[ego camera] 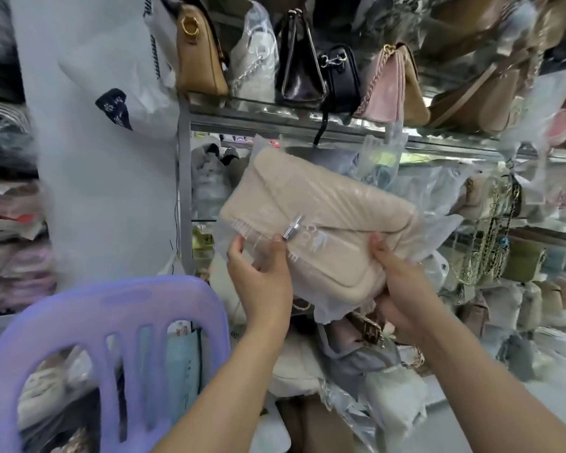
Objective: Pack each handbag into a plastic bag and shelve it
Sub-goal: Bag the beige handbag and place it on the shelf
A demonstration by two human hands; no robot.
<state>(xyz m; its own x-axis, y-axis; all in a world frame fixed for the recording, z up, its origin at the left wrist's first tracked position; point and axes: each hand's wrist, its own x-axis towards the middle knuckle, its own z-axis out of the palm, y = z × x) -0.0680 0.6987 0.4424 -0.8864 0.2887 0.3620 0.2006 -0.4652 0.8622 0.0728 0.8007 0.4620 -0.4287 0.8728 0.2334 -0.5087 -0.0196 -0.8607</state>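
A beige quilted handbag [321,204] with a silver clasp sits inside a clear plastic bag [438,230] with white print, held up in front of the shelves. My left hand [262,276] grips its lower left edge, thumb on the front near the clasp. My right hand [402,282] grips the lower right corner, fingers curled under the bag and the loose plastic. The plastic bag's open end trails past the handbag at the right and below.
A metal-framed glass shelf [307,122] carries tan, black and pink handbags above. Lower shelves at the right hold several wrapped bags and chain straps. A purple plastic chair [111,322] stands at the lower left. More bags are piled on the floor below my hands.
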